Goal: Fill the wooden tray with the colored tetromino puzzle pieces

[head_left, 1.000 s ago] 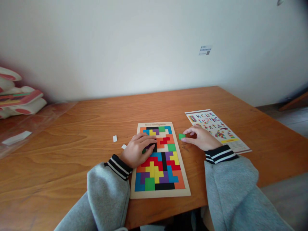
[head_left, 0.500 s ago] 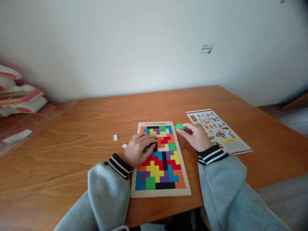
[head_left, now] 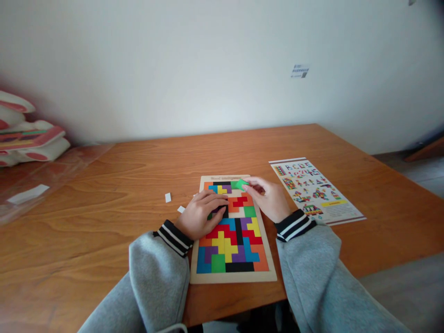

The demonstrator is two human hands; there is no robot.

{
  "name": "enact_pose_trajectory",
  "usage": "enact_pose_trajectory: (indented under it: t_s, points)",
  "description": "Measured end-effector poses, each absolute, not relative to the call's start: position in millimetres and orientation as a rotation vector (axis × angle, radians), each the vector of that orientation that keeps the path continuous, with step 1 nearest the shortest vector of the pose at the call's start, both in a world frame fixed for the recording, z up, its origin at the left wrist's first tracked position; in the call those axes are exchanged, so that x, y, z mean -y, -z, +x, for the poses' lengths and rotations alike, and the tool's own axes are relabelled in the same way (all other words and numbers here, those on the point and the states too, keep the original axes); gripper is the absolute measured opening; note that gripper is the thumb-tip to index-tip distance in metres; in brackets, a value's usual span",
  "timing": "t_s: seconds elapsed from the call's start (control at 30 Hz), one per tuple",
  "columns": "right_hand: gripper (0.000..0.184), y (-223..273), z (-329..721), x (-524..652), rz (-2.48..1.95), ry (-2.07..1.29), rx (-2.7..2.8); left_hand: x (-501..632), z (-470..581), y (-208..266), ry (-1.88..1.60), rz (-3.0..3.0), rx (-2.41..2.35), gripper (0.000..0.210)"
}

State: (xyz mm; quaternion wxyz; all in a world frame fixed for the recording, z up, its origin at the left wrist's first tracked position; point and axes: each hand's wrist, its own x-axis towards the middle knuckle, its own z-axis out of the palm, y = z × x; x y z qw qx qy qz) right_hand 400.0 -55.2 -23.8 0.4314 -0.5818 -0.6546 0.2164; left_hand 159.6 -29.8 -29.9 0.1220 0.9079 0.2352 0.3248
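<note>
A wooden puzzle board (head_left: 234, 278) lies in front of me, filled with coloured block pieces apart from some bare pale gaps in its upper part. My left hand (head_left: 201, 211) rests over the board's upper left, fingers stretched out and thumb apart, covering some of the pieces beneath. Between the thumb and fingers of my right hand (head_left: 271, 200) is a green puzzle piece (head_left: 242, 184), held tilted just above the board's upper right. A green square piece (head_left: 249, 212) sits in the board below that hand.
A printed pattern sheet (head_left: 333, 203) lies right of the board. Small white paper bits (head_left: 168, 198) are scattered to its left. At the far left, a pink-and-white object (head_left: 38, 143) stands by clear plastic film (head_left: 79, 159). The wall (head_left: 194, 69) rises behind the table.
My right hand has moved left with the green piece, from beside the board's edge to above its upper right. The left hand stays in place on the board.
</note>
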Motion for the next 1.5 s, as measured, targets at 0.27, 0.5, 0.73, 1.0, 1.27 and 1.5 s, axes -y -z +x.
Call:
enact_pose_trajectory:
  t_s: [0.27, 0.5, 0.73, 1.0, 1.27, 1.5]
  points:
    - [0.025, 26.2, 390.6, 41.7, -1.437, -0.522, 1.801, 30.3, 161.0, 29.2, -0.96, 2.674, -0.683, 0.019]
    - [0.025, 33.7, 392.7, 37.5, -1.448, -0.399, 1.912, 30.3, 160.1, 32.3, -0.89, 2.672, -0.743, 0.022]
    - [0.024, 39.9, 396.6, 36.6, -1.422, -0.344, 1.929, 31.3, 158.7, 33.1, -0.729, 2.658, -0.856, 0.032]
    - [0.022, 38.9, 395.8, 38.0, -1.459, -0.361, 1.948, 32.0, 158.4, 30.5, -0.659, 2.642, -0.893, 0.034]
    - [0.029, 29.9, 395.9, 60.8, -1.379, -0.053, 2.209, 31.6, 158.0, 33.4, -0.687, 2.639, -0.874, 0.034]
    - [0.049, 27.0, 384.5, 77.6, -1.566, 0.166, 2.404, 30.3, 158.5, 34.2, -0.705, 2.641, -0.865, 0.035]
